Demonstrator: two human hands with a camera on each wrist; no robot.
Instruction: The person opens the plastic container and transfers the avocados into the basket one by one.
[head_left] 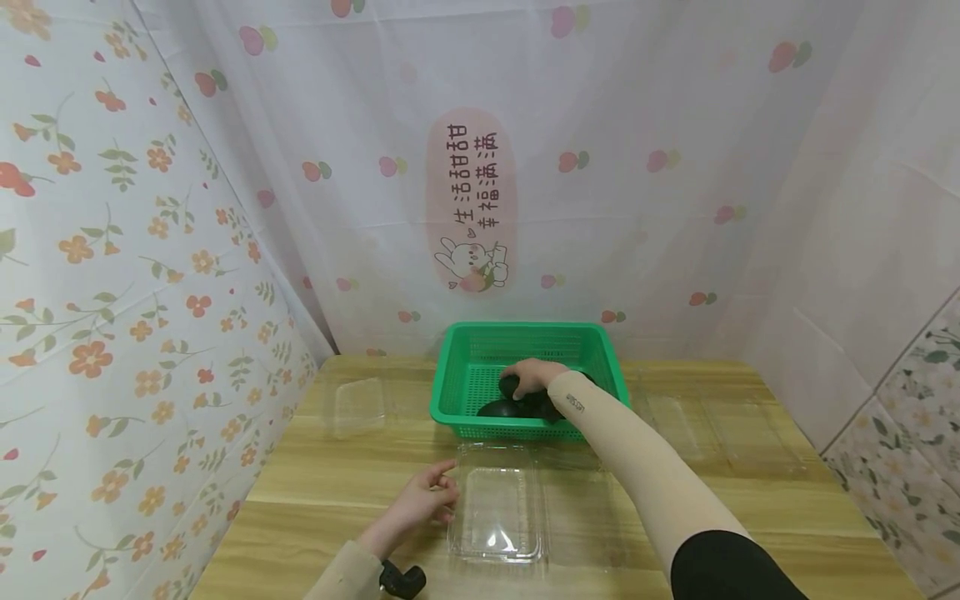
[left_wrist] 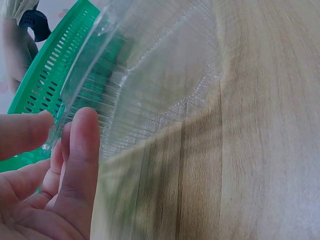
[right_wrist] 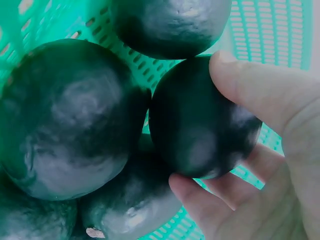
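Note:
My right hand [head_left: 531,377] reaches into a green perforated plastic basket [head_left: 442,392]. In the right wrist view its thumb and fingers hold a dark, glossy, rounded fruit [right_wrist: 200,117] from its side. Other dark fruits of the same kind, such as a larger one [right_wrist: 75,117], lie against it in the basket; one below shows a pale brown stem end. My left hand [head_left: 423,500] is at the left side of a clear plastic clamshell box [head_left: 498,508], fingers loosely bent. In the left wrist view, its fingertips lie right at the box rim [left_wrist: 75,95].
Another clear plastic container [head_left: 360,407] lies at the back left of the wooden table [head_left: 300,517]. More clear containers [head_left: 720,433] are to the right of the basket. A patterned curtain [head_left: 645,233] hangs close behind the basket, with floral cloth [head_left: 135,375] on the left.

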